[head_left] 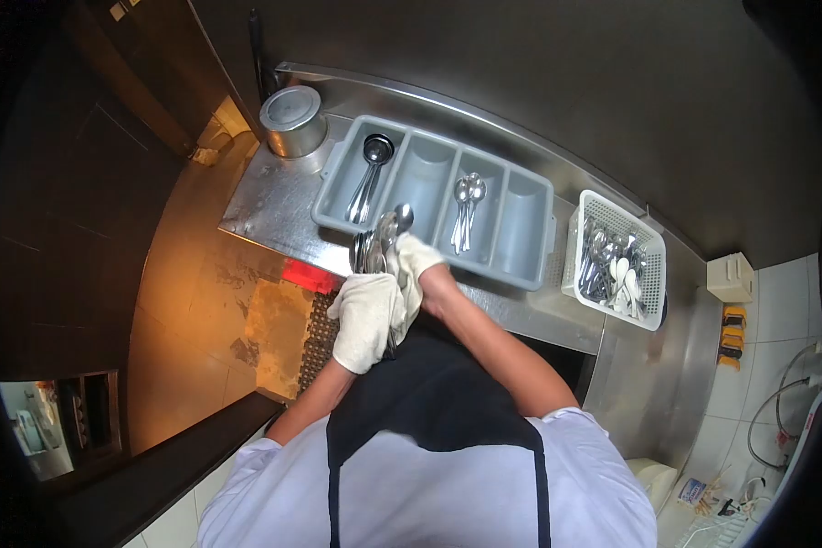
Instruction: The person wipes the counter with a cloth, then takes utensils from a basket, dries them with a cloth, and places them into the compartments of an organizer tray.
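My left hand (365,320), in a white glove, is wrapped round a bunch of metal spoons (365,254), their bowls pointing up and away from me. Against it, my right hand (417,263), also gloved, is closed on a spoon (404,217) at the right side of the bunch; its fingertips are partly hidden. Just beyond both hands lies a grey cutlery tray (505,274) with several compartments. Black-looking ladles (374,160) lie in its leftmost compartment, and a few metal spoons (468,196) in the third from the left.
A white perforated basket (571,265) of mixed cutlery, including white spoons (626,279), stands right of the tray. On the left of the steel counter (269,196) is a lidded metal pot (292,123). A raised steel wall runs behind.
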### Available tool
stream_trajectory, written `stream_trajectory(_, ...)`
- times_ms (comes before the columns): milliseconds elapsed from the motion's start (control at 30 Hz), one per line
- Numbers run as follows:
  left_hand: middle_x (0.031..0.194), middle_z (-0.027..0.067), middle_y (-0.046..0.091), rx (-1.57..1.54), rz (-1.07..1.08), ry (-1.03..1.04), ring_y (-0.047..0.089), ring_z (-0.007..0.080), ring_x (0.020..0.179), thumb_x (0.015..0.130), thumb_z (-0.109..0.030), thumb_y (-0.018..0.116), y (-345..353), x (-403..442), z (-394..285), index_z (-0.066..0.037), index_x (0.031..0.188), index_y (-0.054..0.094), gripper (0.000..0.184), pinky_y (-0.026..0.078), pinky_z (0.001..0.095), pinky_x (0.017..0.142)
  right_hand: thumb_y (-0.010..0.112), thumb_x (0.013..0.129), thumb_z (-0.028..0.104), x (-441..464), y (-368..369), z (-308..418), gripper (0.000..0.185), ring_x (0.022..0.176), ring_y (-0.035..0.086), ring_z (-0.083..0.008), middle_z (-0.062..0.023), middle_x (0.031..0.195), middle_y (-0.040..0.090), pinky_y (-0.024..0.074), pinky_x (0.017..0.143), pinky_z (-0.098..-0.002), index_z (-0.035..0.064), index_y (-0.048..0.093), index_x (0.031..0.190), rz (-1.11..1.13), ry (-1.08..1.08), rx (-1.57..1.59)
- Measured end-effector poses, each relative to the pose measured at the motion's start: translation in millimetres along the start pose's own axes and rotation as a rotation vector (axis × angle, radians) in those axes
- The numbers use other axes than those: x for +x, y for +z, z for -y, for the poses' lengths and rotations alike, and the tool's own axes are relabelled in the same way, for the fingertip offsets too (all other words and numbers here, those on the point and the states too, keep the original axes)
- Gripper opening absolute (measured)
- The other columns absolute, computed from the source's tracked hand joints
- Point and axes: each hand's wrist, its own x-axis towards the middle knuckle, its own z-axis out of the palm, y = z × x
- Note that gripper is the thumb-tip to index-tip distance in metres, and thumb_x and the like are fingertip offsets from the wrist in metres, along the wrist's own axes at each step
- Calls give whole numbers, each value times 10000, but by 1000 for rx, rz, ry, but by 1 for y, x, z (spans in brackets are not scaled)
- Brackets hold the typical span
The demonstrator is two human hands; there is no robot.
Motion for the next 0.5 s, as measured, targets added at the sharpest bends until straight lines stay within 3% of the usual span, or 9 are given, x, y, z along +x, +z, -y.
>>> stream_trajectory(33, 887, 84, 676, 111, 49, 42, 640, 212, 799, 855, -182, 603, -6, 8, -7, -63, 920, 664, 149, 501, 351, 708, 577, 1041, 278, -2, 8, 15, 185, 774, 654, -122, -13, 886, 660, 551, 685, -306, 115, 666, 1040, 13, -30, 69)
stream_trajectory(100, 799, 88, 654, 307, 135, 114, 625, 216, 722, 806, -198, 612, -15, 22, -21, -68, 834, 654, 140, 484, 365, 645, 591, 1035, 281, -2, 15, 39, 192, 776, 664, -134, -5, 894, 666, 558, 681, -309, 104, 661, 1063, 1, -42, 132)
stream_trajectory(133, 756, 91, 643, 401, 177, 144, 618, 218, 683, 781, -207, 616, -20, 30, -29, -71, 791, 649, 140, 475, 371, 614, 587, 1040, 293, -7, 18, 45, 207, 839, 655, -117, -6, 960, 663, 551, 735, -302, 103, 649, 1094, 61, -28, 155)
stream_trajectory(233, 625, 97, 610, 774, 279, 226, 596, 225, 567, 707, -231, 630, -36, 48, -66, -79, 661, 634, 159, 449, 391, 520, 605, 1030, 293, 1, -1, 35, 293, 1028, 644, -119, -47, 1149, 667, 544, 888, -314, 66, 648, 1212, 123, -239, -102)
stream_trajectory(300, 537, 101, 588, 1127, 310, 293, 582, 229, 490, 658, -247, 638, -49, 60, -99, -84, 575, 624, 184, 432, 404, 457, 574, 996, 145, -8, 9, 39, 227, 1015, 629, -126, -46, 1150, 668, 507, 871, -299, 44, 642, 1187, 130, -481, -588)
stream_trajectory(400, 512, 164, 593, 1746, 220, 443, 600, 262, 464, 633, -224, 611, -28, 56, -81, -12, 585, 663, 223, 441, 423, 415, 546, 1000, 122, -13, 18, 45, 216, 982, 665, -141, -62, 1097, 706, 527, 842, -299, 25, 676, 1142, -56, -408, -467)
stream_trajectory(467, 510, 165, 576, 2082, 102, 367, 604, 258, 471, 628, -197, 590, -19, 56, -78, 18, 602, 671, 232, 427, 410, 400, 565, 999, 167, 1, 6, 49, 210, 885, 661, -114, -40, 1019, 702, 531, 757, -286, 41, 670, 1131, -172, -456, -324)
stream_trajectory(500, 517, 166, 578, 1888, 116, 367, 604, 252, 473, 626, -197, 595, -22, 54, -75, 25, 604, 669, 235, 421, 405, 400, 587, 984, 151, 6, 2, 53, 196, 893, 665, -119, -46, 1015, 704, 532, 755, -291, 41, 682, 1114, -232, -527, -240)
